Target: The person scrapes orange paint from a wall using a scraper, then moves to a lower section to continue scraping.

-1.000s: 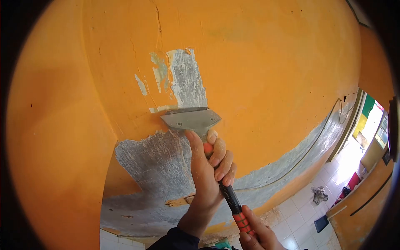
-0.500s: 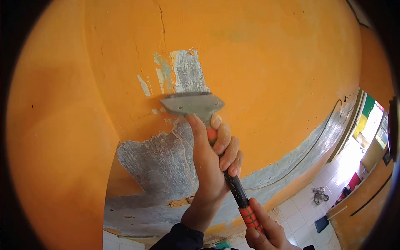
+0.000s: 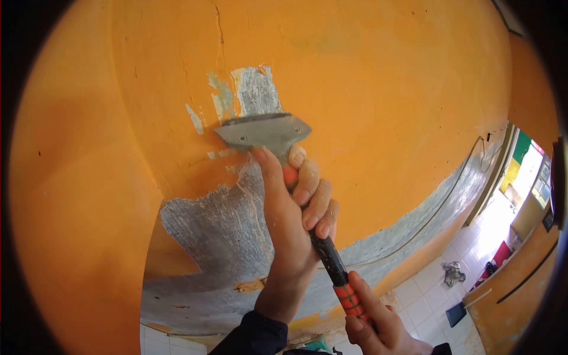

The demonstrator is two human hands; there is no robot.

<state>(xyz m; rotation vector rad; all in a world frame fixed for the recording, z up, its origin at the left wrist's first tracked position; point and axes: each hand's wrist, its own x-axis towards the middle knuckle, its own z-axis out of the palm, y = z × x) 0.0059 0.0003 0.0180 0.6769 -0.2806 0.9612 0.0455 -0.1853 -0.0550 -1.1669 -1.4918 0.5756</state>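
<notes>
A wide-bladed scraper (image 3: 265, 131) with a long black and orange handle lies against the orange wall (image 3: 367, 118). Close under the blade, my left hand (image 3: 293, 213) is closed around the upper handle, thumb up along the neck. Lower down, my right hand (image 3: 381, 325) grips the orange handle end. Just above the blade's edge is a bare grey strip (image 3: 258, 92) with ragged paint around it. A larger stripped grey patch (image 3: 219, 225) spreads below and left of the blade, partly hidden by my left forearm.
A wall corner runs down the left side. A thin cable (image 3: 408, 239) hangs along the stripped lower wall at right. White floor tiles (image 3: 417, 296), a crumpled grey item (image 3: 453, 274) and a dark dustpan-like object (image 3: 456, 314) are at lower right, beyond them a bright doorway (image 3: 520, 171).
The scraper and both hands have shifted slightly up and left in view. The wall has also shifted a little left, and the blade sits slightly nearer the top of the grey strip.
</notes>
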